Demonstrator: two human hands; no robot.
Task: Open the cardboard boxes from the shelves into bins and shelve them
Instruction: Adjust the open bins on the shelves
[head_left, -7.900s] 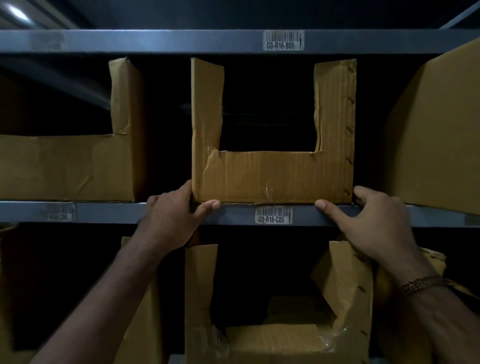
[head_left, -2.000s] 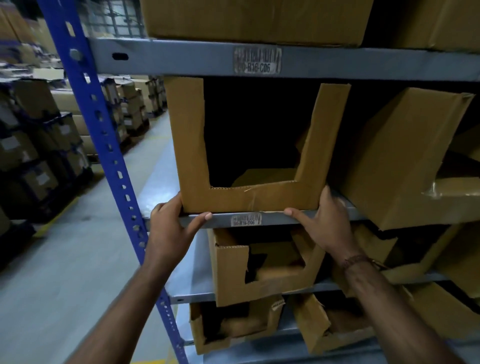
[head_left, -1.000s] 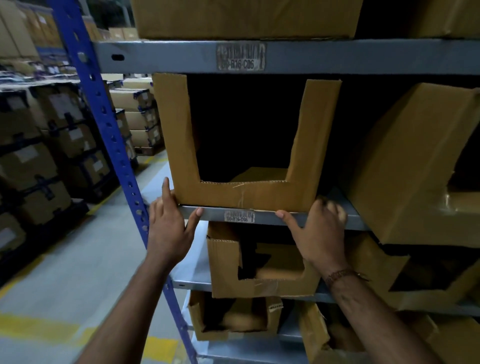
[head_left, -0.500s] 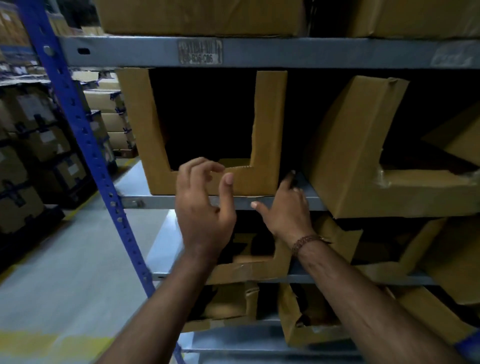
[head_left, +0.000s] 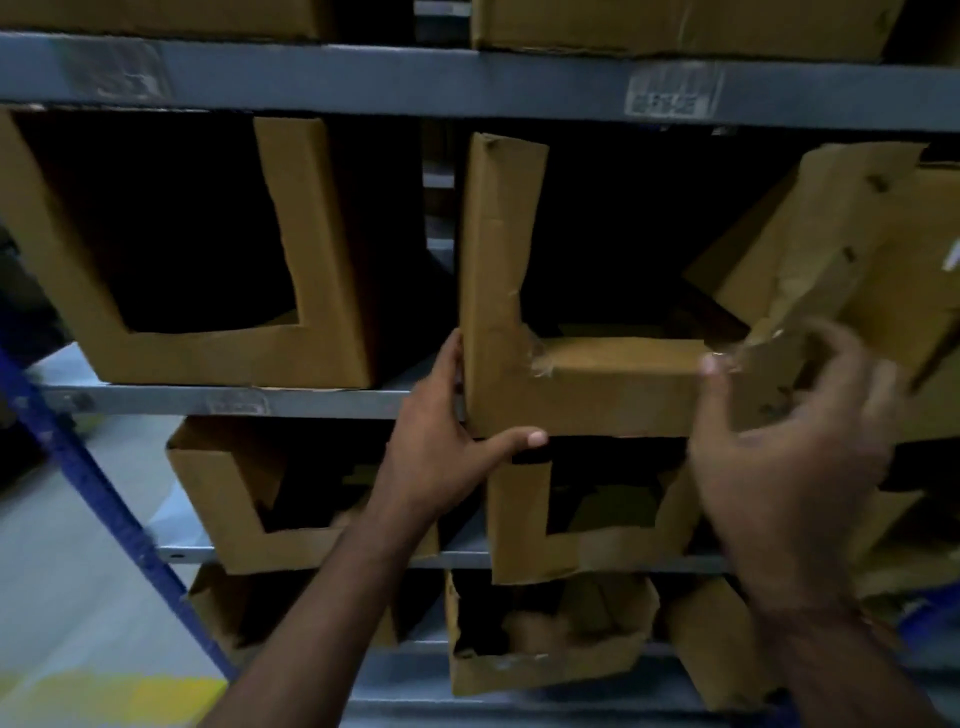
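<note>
Squaring the middle bin (head_left: 597, 384) on its shelf (head_left: 322, 402) looks like the step in hand, and doing it well probably means pushing evenly from both lower corners so the cut front ends flush with the shelf edge and clear of its neighbours.

Furthest left on that shelf sits the left bin (head_left: 218, 353), already cut open and lying a little askew. A narrow gap separates it from the middle bin, whose torn front lip looks weak, so force is better kept low on the corner folds than on the lip.

The left hand (head_left: 447, 452) grips the middle bin's lower left corner: fingers run up the side wall, and the thumb hooks under the front bottom edge. Its forearm rises from below at a slant.

The right hand (head_left: 789, 452) is blurred and hovers just before the bin's right end, fingers loosely curled and parted, holding nothing; whether a fingertip touches the cardboard cannot be told. It would do best to settle on the lower right corner, mirroring the left.

Furthest right, a tilted box (head_left: 852, 249) leans in close and could snag.
</note>
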